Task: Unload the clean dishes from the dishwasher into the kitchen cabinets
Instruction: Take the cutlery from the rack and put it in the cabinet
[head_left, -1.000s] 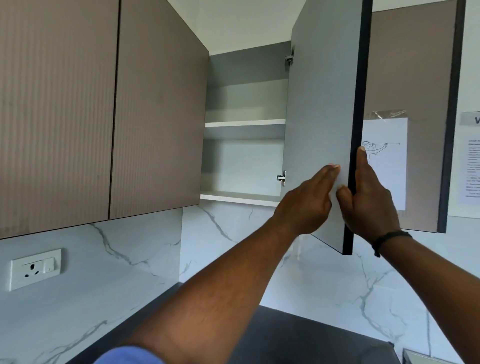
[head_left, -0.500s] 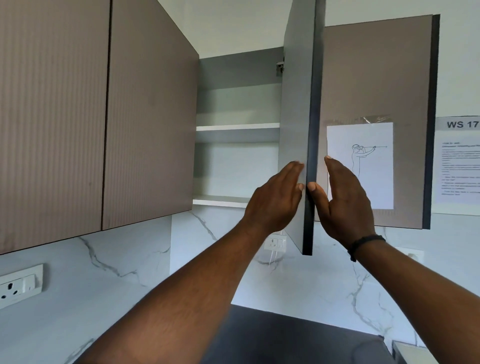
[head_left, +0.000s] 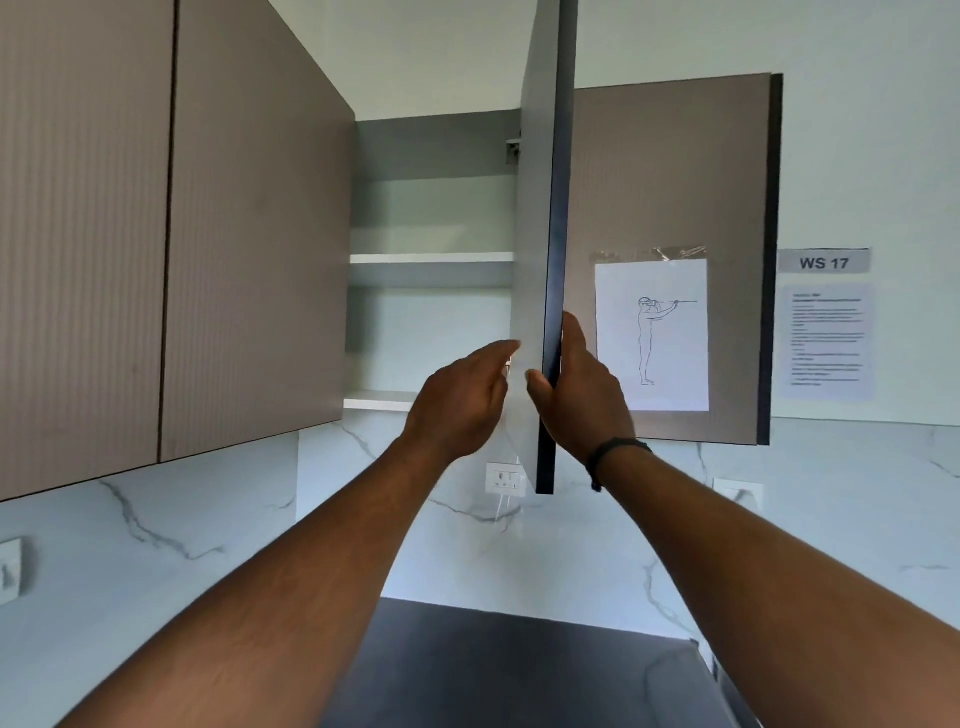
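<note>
The upper cabinet door (head_left: 557, 208) stands open, seen almost edge-on with its dark edge toward me. My right hand (head_left: 584, 405) grips that edge low down, thumb on the grey inner face and fingers on the outer side. My left hand (head_left: 457, 405) is raised just left of the door, fingers straight, fingertips at the inner face. The open cabinet holds a bare middle shelf (head_left: 431, 258) and a bare bottom shelf (head_left: 379, 400). No dishes or dishwasher are in view.
Closed ribbed brown doors (head_left: 249, 234) fill the left. A brown panel (head_left: 670, 171) with a taped drawing (head_left: 652, 338) is behind the door. A "WS 17" label (head_left: 824, 262) hangs on the right wall. A socket (head_left: 503, 477) sits on the marble backsplash above a dark countertop (head_left: 519, 665).
The door has swung from showing its wide grey inner face to nearly edge-on. Both hands stayed at its lower edge, and the view has shifted right.
</note>
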